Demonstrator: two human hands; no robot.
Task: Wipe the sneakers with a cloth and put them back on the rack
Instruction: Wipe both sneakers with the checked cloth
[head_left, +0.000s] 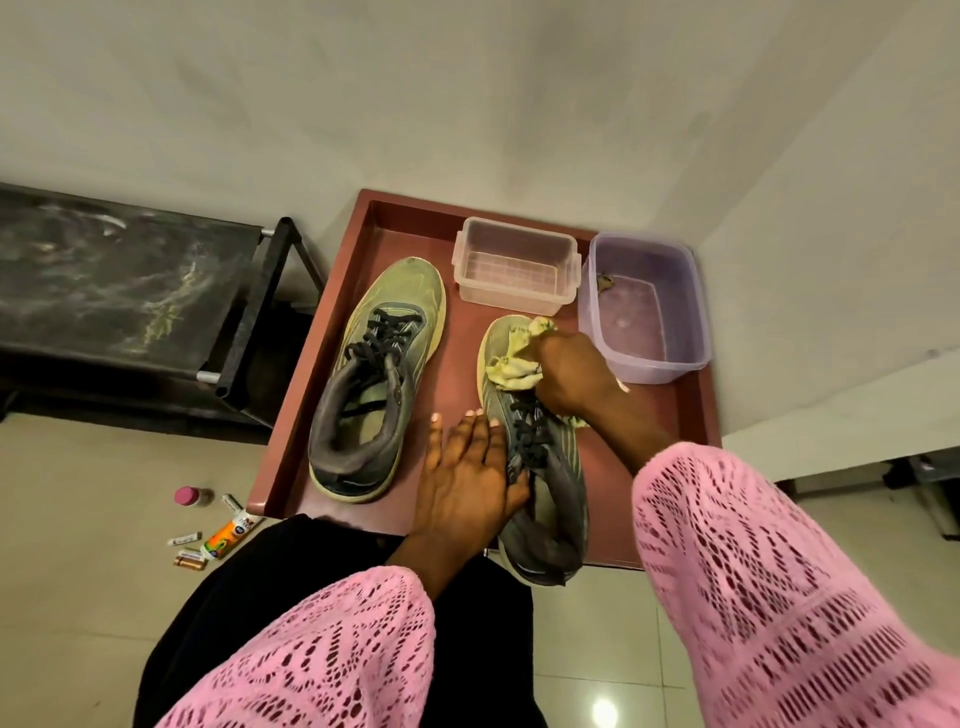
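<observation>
The right hand (569, 371) covers part of the cloth (514, 358) and the middle of the right sneaker (540, 457). Left of that sneaker, small tubes (228, 535) lie on the floor (words too tiny to read).

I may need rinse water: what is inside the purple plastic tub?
The purple plastic tub holds shallow water and a small brownish scrap near its far wall. No cloth inside.
</observation>
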